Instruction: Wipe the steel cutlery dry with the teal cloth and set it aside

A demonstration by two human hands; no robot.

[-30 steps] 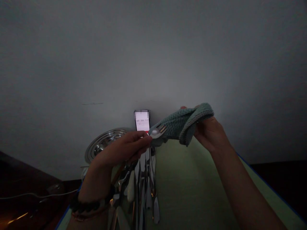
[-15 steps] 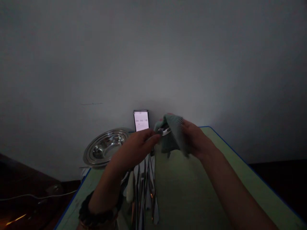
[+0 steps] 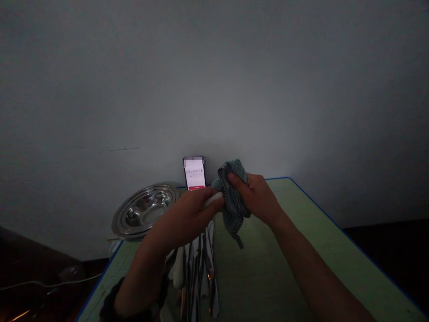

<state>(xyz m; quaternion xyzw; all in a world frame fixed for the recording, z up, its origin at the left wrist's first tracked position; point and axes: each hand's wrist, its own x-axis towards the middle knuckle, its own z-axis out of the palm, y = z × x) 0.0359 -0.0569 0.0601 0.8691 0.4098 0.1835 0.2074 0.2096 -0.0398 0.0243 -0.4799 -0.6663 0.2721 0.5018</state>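
My left hand [image 3: 192, 210] is closed on the pale handle [image 3: 213, 200] of a utensil whose far end the cloth hides, so its kind does not show. Bunched around that end is a grey-green cloth [image 3: 233, 197] with a checked edge, gripped in my right hand [image 3: 261, 197], thumb on top. A corner of the cloth dangles over the table. Below my left wrist lies a pile of metal cutlery [image 3: 197, 268], partly covered by my forearm, with another pale handle [image 3: 178, 268] among it.
Wide-rimmed metal bowls or plates [image 3: 120, 223], seemingly stacked, stand at the table's back left. A phone [image 3: 195, 174] showing a running timer leans on the wall [image 3: 234, 89]. The green table [image 3: 268, 268] has a blue edge. A white cable [image 3: 50, 284] runs at left.
My right hand has closed the cloth around the utensil, where it was looser and blurred with a shiny part showing. The pale handle now shows in my left hand.
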